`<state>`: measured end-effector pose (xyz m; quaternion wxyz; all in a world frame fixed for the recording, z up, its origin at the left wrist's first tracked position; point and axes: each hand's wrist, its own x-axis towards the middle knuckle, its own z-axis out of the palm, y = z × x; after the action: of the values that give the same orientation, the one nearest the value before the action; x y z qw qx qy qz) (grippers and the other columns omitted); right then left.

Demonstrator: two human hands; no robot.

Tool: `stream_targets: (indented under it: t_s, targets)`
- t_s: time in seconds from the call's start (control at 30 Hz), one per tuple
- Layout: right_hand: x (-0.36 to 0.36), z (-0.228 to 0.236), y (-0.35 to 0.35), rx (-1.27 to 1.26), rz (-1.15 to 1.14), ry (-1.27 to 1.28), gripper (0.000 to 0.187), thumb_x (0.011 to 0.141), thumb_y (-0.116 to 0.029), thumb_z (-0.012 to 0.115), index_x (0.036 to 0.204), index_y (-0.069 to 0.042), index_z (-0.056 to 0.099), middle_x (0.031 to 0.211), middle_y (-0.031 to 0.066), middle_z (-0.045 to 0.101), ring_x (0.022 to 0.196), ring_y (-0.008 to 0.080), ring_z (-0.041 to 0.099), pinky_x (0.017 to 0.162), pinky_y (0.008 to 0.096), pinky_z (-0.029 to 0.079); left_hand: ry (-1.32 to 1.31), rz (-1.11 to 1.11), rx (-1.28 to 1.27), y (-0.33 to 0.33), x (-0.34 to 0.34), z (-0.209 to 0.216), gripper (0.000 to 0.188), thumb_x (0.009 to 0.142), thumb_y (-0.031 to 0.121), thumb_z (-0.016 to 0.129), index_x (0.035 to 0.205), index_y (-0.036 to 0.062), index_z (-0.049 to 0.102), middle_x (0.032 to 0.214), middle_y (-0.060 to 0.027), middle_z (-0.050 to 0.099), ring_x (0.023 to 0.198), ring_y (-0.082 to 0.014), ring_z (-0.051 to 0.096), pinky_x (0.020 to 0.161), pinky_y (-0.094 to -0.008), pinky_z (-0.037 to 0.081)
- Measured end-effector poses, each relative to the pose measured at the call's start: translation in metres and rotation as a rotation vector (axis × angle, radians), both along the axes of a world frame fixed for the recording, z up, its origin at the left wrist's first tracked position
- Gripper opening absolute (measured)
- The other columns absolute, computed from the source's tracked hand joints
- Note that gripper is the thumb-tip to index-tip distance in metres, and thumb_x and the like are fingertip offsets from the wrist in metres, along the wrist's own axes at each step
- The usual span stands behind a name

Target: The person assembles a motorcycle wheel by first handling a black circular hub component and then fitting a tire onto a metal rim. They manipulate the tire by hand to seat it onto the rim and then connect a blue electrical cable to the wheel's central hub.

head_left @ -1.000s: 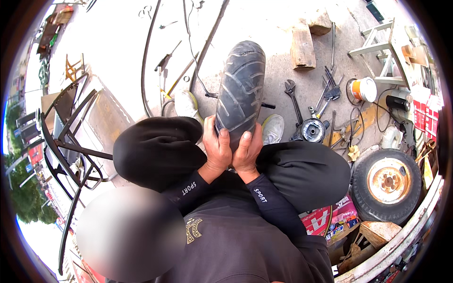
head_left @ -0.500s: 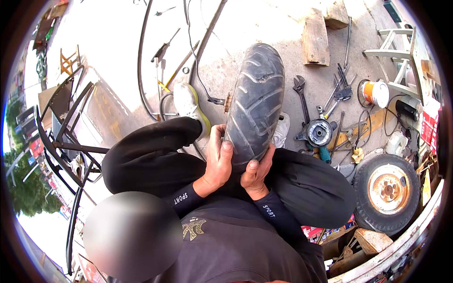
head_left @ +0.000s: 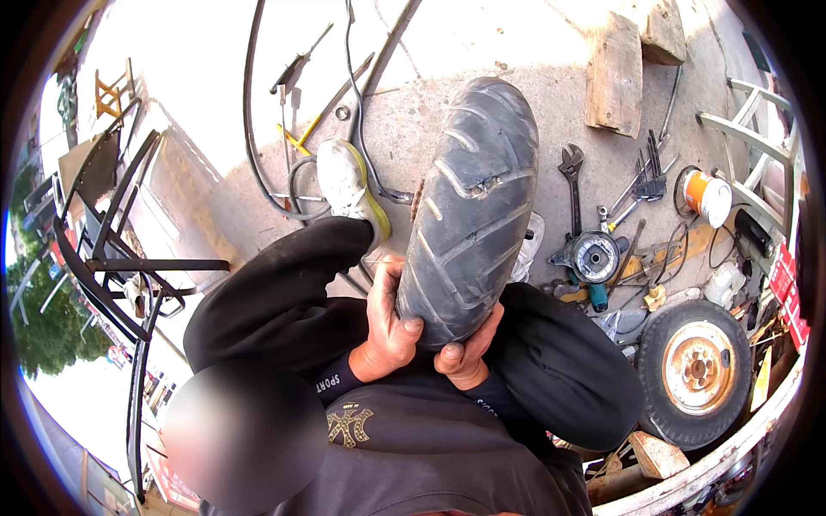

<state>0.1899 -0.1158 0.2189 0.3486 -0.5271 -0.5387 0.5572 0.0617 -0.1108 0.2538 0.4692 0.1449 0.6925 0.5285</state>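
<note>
Between my knees stands a worn black tyre [head_left: 469,232] with slanting tread grooves, its top leaning slightly right. A torn spot shows in the upper tread. Something rusty peeks out along its left side. My left hand [head_left: 389,335] is closed round the lower left edge, thumb over the tread and fingers partly hidden behind the sidewall. On the lower right edge my right hand [head_left: 467,354] grips likewise, its thumb at the bottom of the tread. The tyre's underside is hidden.
To the right lie an adjustable wrench [head_left: 571,185], an angle grinder [head_left: 595,258], hex keys [head_left: 651,181] and a wheel with a rusty rim [head_left: 658,378]. Wooden blocks [head_left: 614,77] lie ahead. Left are black metal chairs [head_left: 142,265] and a hose [head_left: 250,112].
The tyre has turned in my hands, bringing the torn tread spot into sight. It looks larger and tips further right. Both hands still grip its near end.
</note>
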Motion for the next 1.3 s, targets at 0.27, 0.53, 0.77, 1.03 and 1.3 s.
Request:
stream_targets:
  t_s: [0.27, 0.53, 0.77, 1.03, 1.3]
  targets:
    - [0.007, -0.007, -0.016, 0.017, 0.061, -0.008, 0.101, 0.087, -0.072, 0.055, 0.139, 0.011, 0.031, 0.13, 0.0292, 0.048, 0.112, 0.037, 0.055, 0.096, 0.0484, 0.045, 0.008, 0.027, 0.034, -0.014, 0.004, -0.007, 0.091, 0.078, 0.078, 0.065, 0.113, -0.0039, 0.047, 0.107, -0.0093, 0.051, 0.098, -0.016, 0.049, 0.089, -0.0316, 0.041]
    - [0.017, -0.015, -0.036, 0.045, 0.052, -0.028, 0.104, 0.087, -0.073, 0.056, 0.142, 0.011, 0.028, 0.136, 0.0314, 0.043, 0.119, 0.0396, 0.053, 0.101, 0.0497, 0.043, -0.046, 0.027, 0.041, -0.025, 0.007, -0.009, 0.087, 0.078, 0.073, 0.068, 0.112, -0.0036, 0.046, 0.108, -0.0109, 0.051, 0.099, -0.0171, 0.049, 0.09, -0.0343, 0.041]
    - [0.017, -0.01, -0.028, -0.026, 0.072, 0.035, 0.107, 0.086, -0.073, 0.057, 0.145, 0.01, 0.025, 0.144, 0.0322, 0.037, 0.128, 0.0419, 0.048, 0.107, 0.0523, 0.039, -0.074, 0.046, 0.021, -0.021, 0.007, -0.007, 0.088, 0.076, 0.073, 0.069, 0.112, -0.0037, 0.046, 0.11, -0.0126, 0.052, 0.101, -0.0181, 0.051, 0.091, -0.0349, 0.042]
    - [0.014, 0.001, -0.014, -0.033, 0.022, 0.019, 0.102, 0.089, -0.07, 0.055, 0.145, 0.01, 0.025, 0.133, 0.0265, 0.045, 0.117, 0.035, 0.052, 0.099, 0.048, 0.042, -0.056, 0.062, 0.032, -0.012, 0.014, -0.004, 0.093, 0.073, 0.074, 0.074, 0.114, -0.0047, 0.046, 0.109, -0.0121, 0.052, 0.101, -0.0185, 0.052, 0.092, -0.0341, 0.042]
    - [-0.017, 0.018, 0.059, 0.008, -0.036, 0.046, 0.076, 0.099, -0.057, 0.05, 0.132, 0.01, 0.043, 0.119, 0.0196, 0.057, 0.105, 0.026, 0.057, 0.092, 0.0382, 0.045, 0.013, -0.05, 0.106, 0.024, -0.005, -0.006, 0.061, 0.095, 0.049, 0.065, 0.12, -0.0037, 0.05, 0.105, -0.0083, 0.058, 0.094, -0.0123, 0.053, 0.084, -0.0291, 0.045]
